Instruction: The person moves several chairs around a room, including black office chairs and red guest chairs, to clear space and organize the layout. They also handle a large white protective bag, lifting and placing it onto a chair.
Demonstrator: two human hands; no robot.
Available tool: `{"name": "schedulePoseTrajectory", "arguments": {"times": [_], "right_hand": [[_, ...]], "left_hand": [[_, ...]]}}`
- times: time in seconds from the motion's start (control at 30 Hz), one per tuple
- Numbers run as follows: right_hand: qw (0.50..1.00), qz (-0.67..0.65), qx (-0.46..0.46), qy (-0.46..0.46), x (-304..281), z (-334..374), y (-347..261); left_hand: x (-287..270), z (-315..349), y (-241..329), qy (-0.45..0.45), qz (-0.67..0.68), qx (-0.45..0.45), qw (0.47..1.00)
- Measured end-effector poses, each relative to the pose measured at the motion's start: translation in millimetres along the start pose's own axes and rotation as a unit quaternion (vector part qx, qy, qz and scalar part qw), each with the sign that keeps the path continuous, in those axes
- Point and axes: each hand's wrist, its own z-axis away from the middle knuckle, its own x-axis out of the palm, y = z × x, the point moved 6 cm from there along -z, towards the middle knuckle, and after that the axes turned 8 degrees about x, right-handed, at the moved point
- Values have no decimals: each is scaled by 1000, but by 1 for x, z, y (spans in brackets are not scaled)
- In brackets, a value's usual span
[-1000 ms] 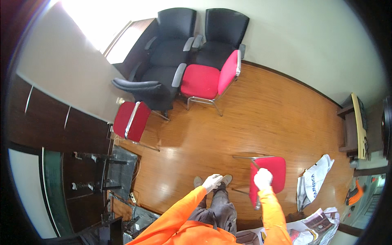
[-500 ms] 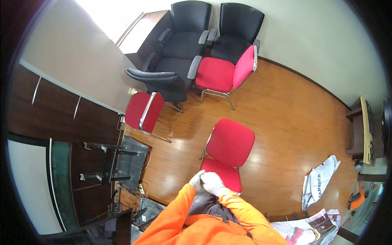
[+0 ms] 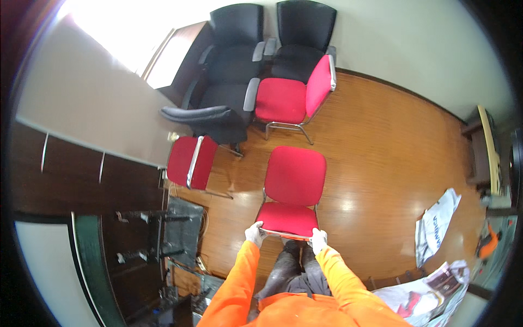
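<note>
A red chair [image 3: 295, 177] with a padded back and seat and a thin metal frame stands before me, its back on the far side. My left hand [image 3: 254, 234], in a pale glove, is closed around the near left corner of the seat [image 3: 289, 217]. At the near right corner my right hand [image 3: 318, 240], gloved the same way, grips the seat edge. Thumbs lie on top of the seat; the other fingers are mostly hidden beneath it. Below the seat edge my dark-trousered legs show.
Beyond stand another red chair [image 3: 280, 101], black armchairs [image 3: 235, 24] and a red chair [image 3: 180, 161] by the left wall. Black metal stands [image 3: 182, 231] and a cable are at left. A white plastic bag [image 3: 437, 224] and printed sheeting [image 3: 422, 300] lie at right on the wooden floor [image 3: 376, 158].
My hands were together above the seat; they have parted and taken hold of its two near corners. The chair now faces me more squarely, and the view has shifted slightly.
</note>
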Motion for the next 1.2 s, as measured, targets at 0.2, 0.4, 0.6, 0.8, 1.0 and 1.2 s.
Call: {"name": "schedulePoseTrajectory", "arguments": {"times": [0.2, 0.4, 0.6, 0.8, 1.0, 1.2], "right_hand": [[999, 8, -43, 4, 93, 18, -47], [990, 75, -76, -91, 175, -33, -92], [957, 242, -117, -106, 134, -28, -94], [922, 271, -272, -49, -44, 11, -104], [932, 137, -156, 298, -355, 1, -41], [906, 27, 119, 404, -548, -24, 167]], "left_hand": [[-17, -73, 89, -64, -78, -16, 995], [-9, -106, 163, -99, 16, -19, 995], [35, -46, 103, -151, 85, 42, 984], [72, -8, 70, -174, -97, 17, 980], [133, 25, 78, -156, -330, 108, 925], [289, 85, -37, -255, -763, 269, 529]]}}
